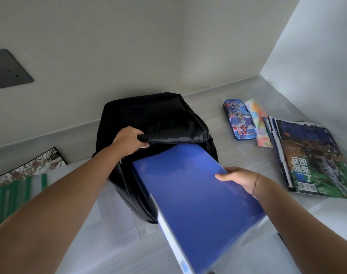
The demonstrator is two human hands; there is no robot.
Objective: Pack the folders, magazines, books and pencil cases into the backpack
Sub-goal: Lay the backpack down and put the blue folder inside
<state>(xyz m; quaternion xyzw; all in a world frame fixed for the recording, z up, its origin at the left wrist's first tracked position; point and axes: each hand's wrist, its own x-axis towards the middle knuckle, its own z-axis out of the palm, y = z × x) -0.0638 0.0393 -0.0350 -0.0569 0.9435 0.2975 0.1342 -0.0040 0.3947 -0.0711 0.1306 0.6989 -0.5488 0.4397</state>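
Two hands share the work: our left hand (132,140) grips the upper lip of the black fabric backpack (149,113) at 12 o'clock, lifting its mouth open, while our right hand (241,179) pinches the right edge of the flat blue plastic folder (188,192), whose leading end sits just inside the opening. Held by one edge, the folder may twist and snag the sagging lining (178,131). At 2 o'clock lie a blue printed pencil case (239,119) and a colourful pouch (258,125); glossy magazines (311,159) stack at 3 o'clock, a black-and-white printed book (28,167) at 9 o'clock.
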